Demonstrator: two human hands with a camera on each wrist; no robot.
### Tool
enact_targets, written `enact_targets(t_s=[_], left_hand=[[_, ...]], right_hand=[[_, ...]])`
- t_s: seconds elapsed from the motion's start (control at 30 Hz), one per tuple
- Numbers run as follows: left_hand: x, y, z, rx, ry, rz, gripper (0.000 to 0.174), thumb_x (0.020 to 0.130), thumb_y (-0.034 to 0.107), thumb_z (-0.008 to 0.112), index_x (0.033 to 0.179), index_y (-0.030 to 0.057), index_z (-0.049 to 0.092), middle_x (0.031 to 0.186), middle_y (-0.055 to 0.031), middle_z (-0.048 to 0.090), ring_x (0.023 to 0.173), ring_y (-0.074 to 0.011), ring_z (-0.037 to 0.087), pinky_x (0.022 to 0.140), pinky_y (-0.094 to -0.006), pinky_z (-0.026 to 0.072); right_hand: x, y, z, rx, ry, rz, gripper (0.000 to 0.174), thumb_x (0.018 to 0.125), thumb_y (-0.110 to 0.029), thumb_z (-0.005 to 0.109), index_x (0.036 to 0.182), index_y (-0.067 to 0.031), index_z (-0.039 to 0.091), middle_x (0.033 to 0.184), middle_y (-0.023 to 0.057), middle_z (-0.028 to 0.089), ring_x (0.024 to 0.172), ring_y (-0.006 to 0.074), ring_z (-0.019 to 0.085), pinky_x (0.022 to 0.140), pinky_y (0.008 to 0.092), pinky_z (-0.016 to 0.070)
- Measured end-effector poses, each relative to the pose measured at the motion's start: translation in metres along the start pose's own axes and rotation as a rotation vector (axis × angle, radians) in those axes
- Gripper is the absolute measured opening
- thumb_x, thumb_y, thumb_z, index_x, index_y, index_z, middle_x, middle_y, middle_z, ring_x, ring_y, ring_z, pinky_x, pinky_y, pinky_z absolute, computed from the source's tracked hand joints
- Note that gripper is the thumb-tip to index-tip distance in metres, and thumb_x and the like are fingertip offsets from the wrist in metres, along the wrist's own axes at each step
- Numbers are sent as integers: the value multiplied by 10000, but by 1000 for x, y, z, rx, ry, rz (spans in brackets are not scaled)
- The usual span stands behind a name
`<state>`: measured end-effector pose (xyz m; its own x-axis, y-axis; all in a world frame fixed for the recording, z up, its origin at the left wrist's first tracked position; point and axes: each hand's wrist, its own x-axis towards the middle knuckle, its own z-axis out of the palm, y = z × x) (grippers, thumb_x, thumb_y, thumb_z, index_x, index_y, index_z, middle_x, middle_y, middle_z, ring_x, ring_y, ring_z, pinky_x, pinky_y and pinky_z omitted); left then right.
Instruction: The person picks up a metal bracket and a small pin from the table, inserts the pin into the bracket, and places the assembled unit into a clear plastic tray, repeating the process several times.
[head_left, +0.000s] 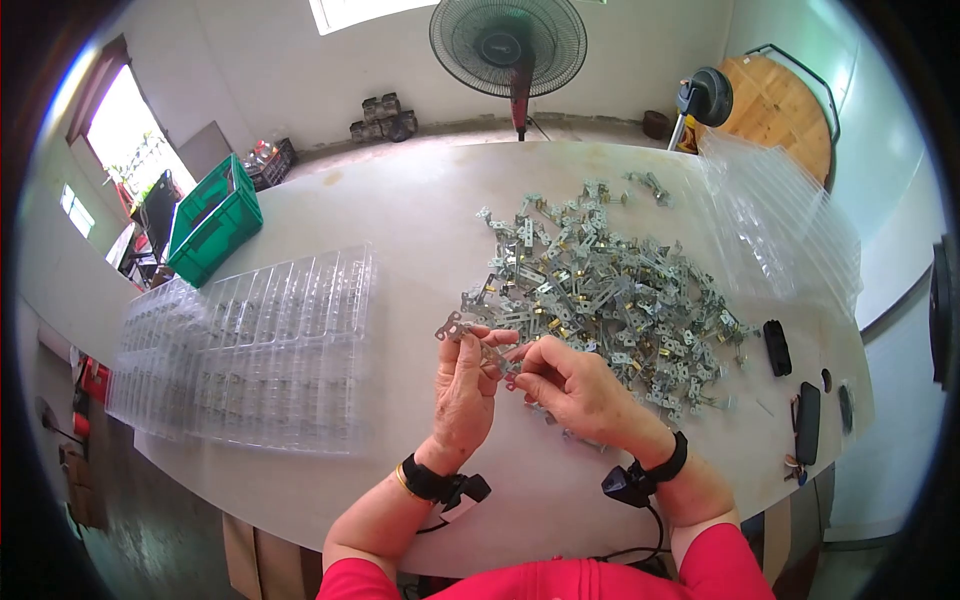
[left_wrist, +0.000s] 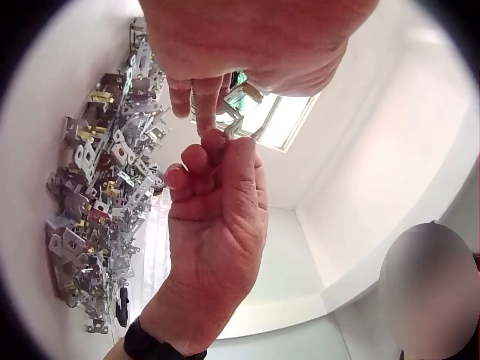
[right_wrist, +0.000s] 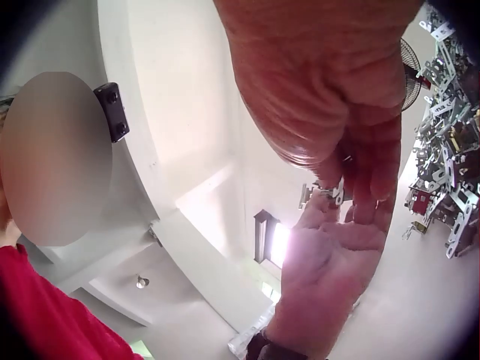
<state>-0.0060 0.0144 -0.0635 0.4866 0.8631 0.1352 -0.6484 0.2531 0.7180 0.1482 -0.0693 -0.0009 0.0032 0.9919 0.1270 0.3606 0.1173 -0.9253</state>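
Note:
Over the table in front of the body, my left hand (head_left: 462, 395) holds a small silvery metal bracket (head_left: 452, 326) between thumb and fingers, its holed end sticking up past the fingertips. Close against it, my right hand (head_left: 580, 390) pinches at the lower end of the metal, where a small reddish piece (head_left: 511, 382) shows. In the left wrist view, the right thumb and forefinger pinch a thin metal end (left_wrist: 234, 127). The right wrist view shows part of the bracket (right_wrist: 324, 193) between both hands; the fingers hide the rest. A large pile of similar metal brackets (head_left: 600, 290) lies just beyond.
Clear plastic compartment trays (head_left: 280, 350) holding rows of parts lie at the left. Behind them stands a green crate (head_left: 215, 225). More clear trays (head_left: 790, 225) lie at the back right. A black case (head_left: 807, 424) and a black object (head_left: 776, 347) rest at the right edge.

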Motion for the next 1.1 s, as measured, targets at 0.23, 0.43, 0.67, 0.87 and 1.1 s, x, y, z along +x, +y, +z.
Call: enact_targets(t_s=[0.23, 0.43, 0.67, 0.87, 1.1], left_hand=[[-1, 2, 2, -33, -25, -27, 237, 1101, 255, 401, 1236, 112, 534, 1173, -128, 665, 1077, -198, 653, 958, -351, 519], [-3, 7, 7, -26, -129, -65, 271, 1090, 192, 408, 1327, 101, 502, 1196, -152, 669, 1075, -280, 682, 1002, -423, 515], [-3, 15, 11, 65, -170, -182, 317, 1020, 66, 459, 1334, 24, 485, 1166, -190, 681, 1049, -341, 695, 976, -471, 527], [19, 8, -33, -387, -301, -516, 447, 1070, 373, 382, 1275, -1, 516, 1094, -205, 699, 936, -388, 704, 922, -473, 548], [21, 13, -39, -335, -537, -726, 592, 1055, 511, 333, 1256, -21, 501, 1048, -320, 660, 830, -427, 722, 620, -452, 612]], right_hand=[[1, -2, -3, -88, 205, -125, 159, 961, -110, 671, 1015, -34, 542, 782, 103, 643, 690, 177, 626, 621, 316, 501], [3, 0, -8, -55, 318, -203, 157, 960, -77, 672, 1028, -35, 538, 830, 76, 624, 733, 128, 633, 647, 287, 520], [-1, 0, -23, 64, 297, -226, 157, 958, -38, 667, 1055, -36, 543, 900, 53, 632, 784, 101, 626, 689, 269, 528], [-5, -9, -35, 1, 144, -337, 159, 937, -25, 681, 1033, -27, 555, 883, 74, 636, 778, 150, 643, 704, 287, 522], [-1, -10, -37, -142, -11, -380, 161, 916, -14, 681, 1016, -36, 556, 856, 118, 610, 730, 271, 635, 665, 337, 501]])
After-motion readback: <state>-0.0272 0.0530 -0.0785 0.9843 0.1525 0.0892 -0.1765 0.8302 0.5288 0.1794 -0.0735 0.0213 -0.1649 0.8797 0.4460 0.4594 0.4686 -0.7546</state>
